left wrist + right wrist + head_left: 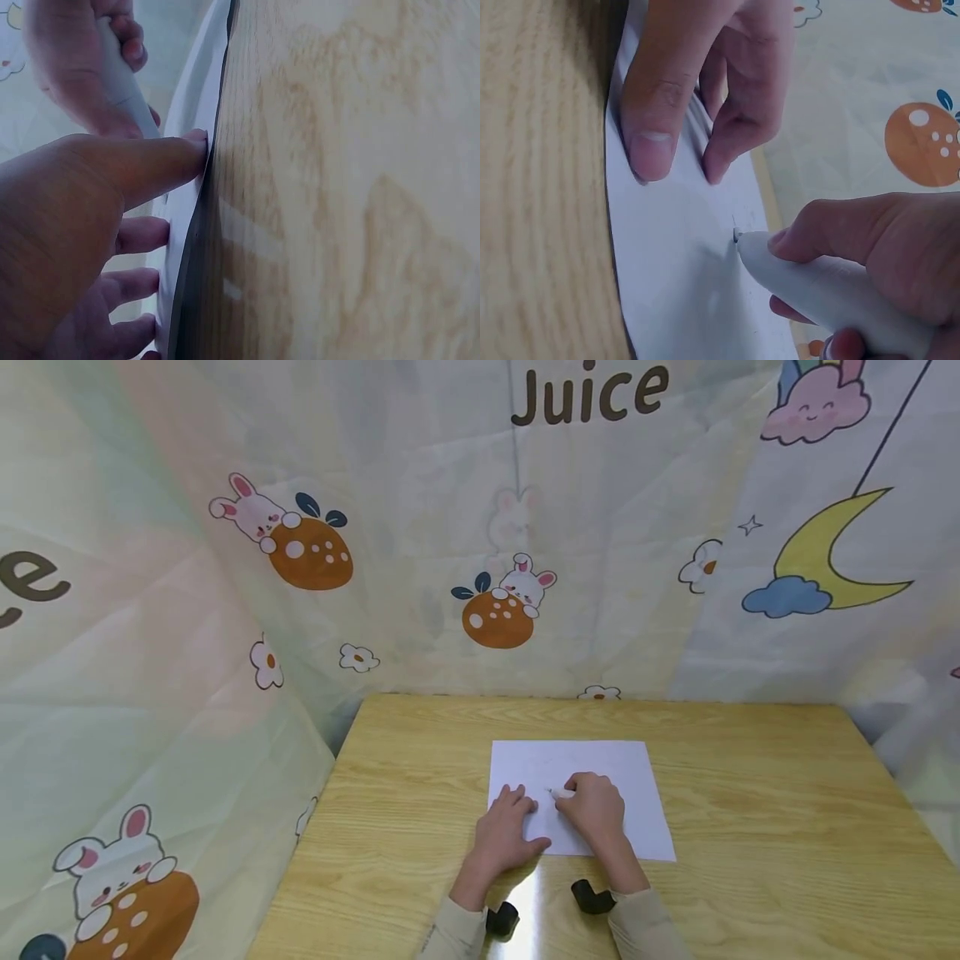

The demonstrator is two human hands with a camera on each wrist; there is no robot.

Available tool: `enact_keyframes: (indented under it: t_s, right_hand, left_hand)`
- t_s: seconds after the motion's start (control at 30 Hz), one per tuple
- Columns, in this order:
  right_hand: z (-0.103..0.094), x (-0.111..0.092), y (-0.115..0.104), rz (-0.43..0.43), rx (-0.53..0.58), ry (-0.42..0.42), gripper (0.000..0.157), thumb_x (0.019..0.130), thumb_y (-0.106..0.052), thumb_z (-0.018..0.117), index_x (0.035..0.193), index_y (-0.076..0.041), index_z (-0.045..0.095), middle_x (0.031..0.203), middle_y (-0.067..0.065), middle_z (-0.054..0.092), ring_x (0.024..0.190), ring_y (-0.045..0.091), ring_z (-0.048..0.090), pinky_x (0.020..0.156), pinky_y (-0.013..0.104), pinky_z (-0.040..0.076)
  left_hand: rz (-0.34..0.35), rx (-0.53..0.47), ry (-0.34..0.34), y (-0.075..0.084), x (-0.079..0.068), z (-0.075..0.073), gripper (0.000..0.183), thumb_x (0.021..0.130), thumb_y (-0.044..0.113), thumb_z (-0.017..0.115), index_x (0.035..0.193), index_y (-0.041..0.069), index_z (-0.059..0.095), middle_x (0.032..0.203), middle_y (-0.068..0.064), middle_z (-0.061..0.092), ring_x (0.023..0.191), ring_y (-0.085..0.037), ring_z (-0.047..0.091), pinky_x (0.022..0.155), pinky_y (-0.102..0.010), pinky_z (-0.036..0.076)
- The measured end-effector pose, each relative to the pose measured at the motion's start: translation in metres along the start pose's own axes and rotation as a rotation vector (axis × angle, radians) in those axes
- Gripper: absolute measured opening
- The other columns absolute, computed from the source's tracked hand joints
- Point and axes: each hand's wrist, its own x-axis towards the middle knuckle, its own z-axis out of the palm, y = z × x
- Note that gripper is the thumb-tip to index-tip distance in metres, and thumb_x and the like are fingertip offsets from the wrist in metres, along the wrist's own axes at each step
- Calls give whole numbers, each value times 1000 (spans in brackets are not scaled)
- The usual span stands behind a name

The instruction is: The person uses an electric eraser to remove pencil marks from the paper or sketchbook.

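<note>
A white sheet of paper (pixel 647 827) lies on the wooden table. My right hand (pixel 597 810) pinches a thick white pen-shaped tool (pixel 817 289) with a tapered nose. Its small dark tip meets the paper in the right wrist view, near a few faint marks. Left of it, my left hand (pixel 504 831) rests on the sheet with fingers spread and thumb out toward the near edge. In the left wrist view the left thumb (pixel 161 169) presses at the paper's edge, with the white tool (pixel 124 86) beyond it.
The wooden table (pixel 780 793) extends on both sides of the paper. Behind and to the left hangs a printed fabric curtain (pixel 420 510) with rabbits, oranges and a moon. Black wrist-worn pieces (pixel 502 920) sit at both cuffs.
</note>
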Motion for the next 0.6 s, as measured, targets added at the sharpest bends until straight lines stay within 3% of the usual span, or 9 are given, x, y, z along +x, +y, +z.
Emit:
enact_keyframes:
  t_s: [0.6]
  right_hand:
    - [5,1,-2,-22,-12,-14,19,68,-20,79,81,-6,74,75,6,68,61,22,60,51,40,49]
  left_hand:
    - [1,-11,-7,0,0,-1,54,79,51,74,120,17,63,144,-12,47,136,-34,36,95,-50,44]
